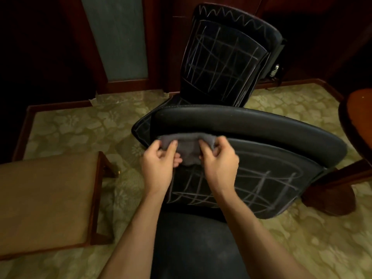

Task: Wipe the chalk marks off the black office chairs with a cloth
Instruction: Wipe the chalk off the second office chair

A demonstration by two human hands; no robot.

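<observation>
Bunching between both hands, the grey cloth [189, 151] is pinched by the left hand [159, 158] and right hand [218, 161] at the near chair's [261, 178] top edge, so chalk marks [251, 184] could be smeared.

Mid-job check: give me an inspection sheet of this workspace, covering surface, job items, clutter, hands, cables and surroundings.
Surface: patterned green carpet.
Job's things: near chair, backrest carrying white chalk grid lines; far chair behind it, chalk grid and zigzag on its backrest; grey cloth held against the upper part of the near chair's backrest.
Clutter: nothing seen.
Hands: left hand and right hand both pinch the cloth.
Cables: possibly thin dark cords by the wall behind the far chair; too dim to tell.
Surroundings: tan cushioned stool on the left, dark wood panelling behind, round wooden table on the right.
</observation>
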